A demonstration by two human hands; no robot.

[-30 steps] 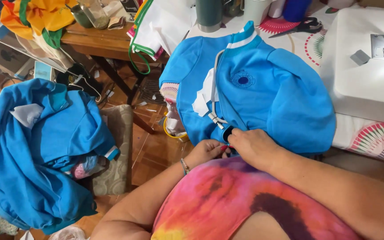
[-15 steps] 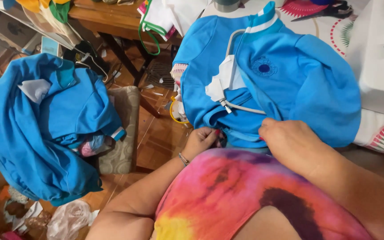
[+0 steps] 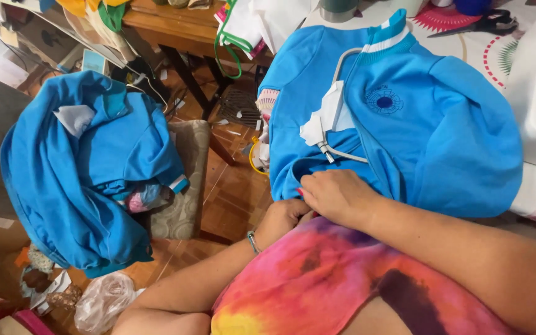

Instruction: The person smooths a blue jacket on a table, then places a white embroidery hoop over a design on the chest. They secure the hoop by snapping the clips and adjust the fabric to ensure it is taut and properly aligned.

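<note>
Wooden flooring shows below a cluttered work table (image 3: 504, 56). Your right hand (image 3: 336, 195) lies knuckles-up, fingers curled, pinching the lower hem of the blue jacket (image 3: 417, 130) spread on the table just ahead. Your left hand (image 3: 283, 217) is tucked beneath it, closed on the same hem. Another blue garment pile (image 3: 75, 174) covers the stool (image 3: 184, 186) at left.

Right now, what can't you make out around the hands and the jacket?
Head view only:
- Left hand: fingers curled under the jacket hem, so its grip is hidden.
- Right hand: fingertips pressed into the fabric; pinching or resting, unclear.
- Scissors: cut off by the top edge.
- Jacket emblem: too small.
</note>
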